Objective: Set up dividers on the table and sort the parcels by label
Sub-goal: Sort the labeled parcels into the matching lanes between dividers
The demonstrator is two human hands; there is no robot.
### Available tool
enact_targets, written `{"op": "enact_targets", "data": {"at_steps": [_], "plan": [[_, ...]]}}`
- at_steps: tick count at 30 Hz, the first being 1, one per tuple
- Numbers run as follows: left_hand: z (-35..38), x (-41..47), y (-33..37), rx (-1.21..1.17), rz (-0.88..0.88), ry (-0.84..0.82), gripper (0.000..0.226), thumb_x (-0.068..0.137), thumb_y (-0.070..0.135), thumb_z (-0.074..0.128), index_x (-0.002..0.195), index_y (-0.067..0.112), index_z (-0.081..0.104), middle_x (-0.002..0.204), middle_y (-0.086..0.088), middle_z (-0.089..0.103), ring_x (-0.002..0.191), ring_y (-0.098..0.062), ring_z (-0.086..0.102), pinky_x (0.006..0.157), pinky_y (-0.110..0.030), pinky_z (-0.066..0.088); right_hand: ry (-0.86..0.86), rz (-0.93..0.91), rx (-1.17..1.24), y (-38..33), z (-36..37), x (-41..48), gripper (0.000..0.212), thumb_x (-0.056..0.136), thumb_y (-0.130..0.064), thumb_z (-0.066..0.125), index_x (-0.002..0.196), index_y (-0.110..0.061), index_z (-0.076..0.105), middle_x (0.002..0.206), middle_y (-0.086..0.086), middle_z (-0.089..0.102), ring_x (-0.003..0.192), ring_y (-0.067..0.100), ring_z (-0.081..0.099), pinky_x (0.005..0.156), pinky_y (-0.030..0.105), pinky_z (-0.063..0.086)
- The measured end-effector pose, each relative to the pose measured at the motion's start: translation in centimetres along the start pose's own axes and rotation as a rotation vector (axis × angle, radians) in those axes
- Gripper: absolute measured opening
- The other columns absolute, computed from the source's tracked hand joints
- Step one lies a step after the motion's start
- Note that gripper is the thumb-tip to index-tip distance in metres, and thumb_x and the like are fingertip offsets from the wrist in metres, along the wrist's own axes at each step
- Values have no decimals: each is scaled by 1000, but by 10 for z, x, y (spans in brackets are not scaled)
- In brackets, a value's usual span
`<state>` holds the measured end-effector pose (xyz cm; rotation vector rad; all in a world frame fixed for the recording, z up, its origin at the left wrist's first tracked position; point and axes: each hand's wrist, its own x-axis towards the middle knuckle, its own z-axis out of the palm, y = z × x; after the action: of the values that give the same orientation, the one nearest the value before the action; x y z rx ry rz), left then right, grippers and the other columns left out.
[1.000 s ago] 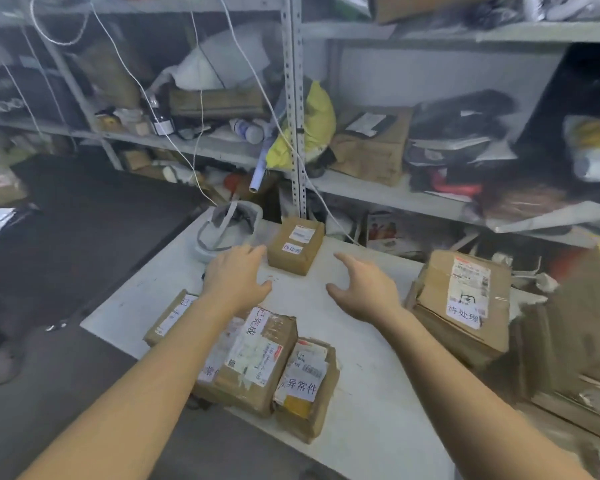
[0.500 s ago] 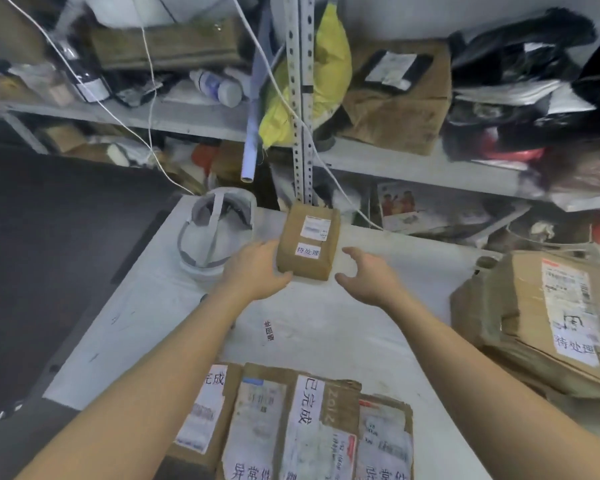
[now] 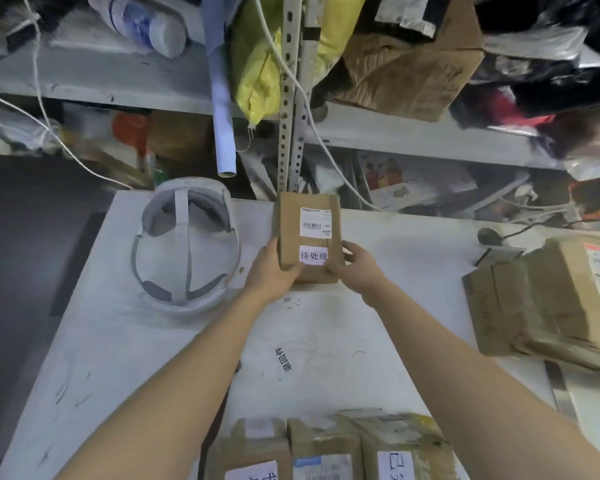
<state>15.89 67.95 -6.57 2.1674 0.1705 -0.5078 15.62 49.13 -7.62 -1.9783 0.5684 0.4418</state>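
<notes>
Left hand point(image 3: 270, 271), right hand point(image 3: 356, 268) now grip parcel point(image 3: 289, 233); table point(image 3: 406, 306) before cluttered shelves point(image 3: 413, 142)

One small parcel point(image 3: 289, 237): white label point(image 3: 313, 255) "待处理"; shipping label point(image 3: 315, 222) above it, barcode and "MX". Near-edge parcel point(image 3: 409, 434): sticker point(image 3: 395, 465) begins "已".

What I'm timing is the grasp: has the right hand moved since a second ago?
Yes. The right hand moved forward and left, toward the shelf post, closing the gap to the small parcel; it now holds the parcel's right edge.
</notes>
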Motion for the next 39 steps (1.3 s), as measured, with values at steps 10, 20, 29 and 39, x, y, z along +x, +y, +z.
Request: {"op": "enact_targets", "data": {"at_steps": [10, 20, 29, 39], "plan": [[14, -7, 7, -283, 62, 5, 58, 96, 23, 59, 148, 30, 35, 140, 8, 54, 123, -10, 52, 106, -33, 44, 60, -60, 168, 10, -13, -22, 66, 75, -26, 79, 138, -22, 59, 122, -6, 70, 118, 6, 63, 89, 28, 56], [41, -76, 105, -426, 239, 95, 47, 98, 21, 59, 142, 31, 46, 111, 21, 56, 95, 11, 53, 71, -5, 41, 202, -228, 315, 0, -111, -120, 52, 81, -27, 79, 131, -32, 65, 116, -13, 71, 105, -5, 64, 76, 15, 52], [112, -184, 206, -438, 430, 191, 39, 99, 24, 57, 136, 30, 50, 122, 19, 62, 105, 14, 55, 86, -6, 43, 290, -430, 323, 35, -238, -213, 31, 79, -24, 78, 104, -39, 71, 103, -15, 75, 101, 3, 70, 89, 35, 59], [217, -239, 291, -361, 490, 119, 45, 97, 30, 61, 140, 31, 49, 129, 15, 59, 108, 3, 55, 83, -13, 44, 407, -373, 247, 93, -378, -260, 40, 85, -24, 78, 124, -19, 70, 83, -29, 55, 81, -5, 61, 85, 31, 58]]}}
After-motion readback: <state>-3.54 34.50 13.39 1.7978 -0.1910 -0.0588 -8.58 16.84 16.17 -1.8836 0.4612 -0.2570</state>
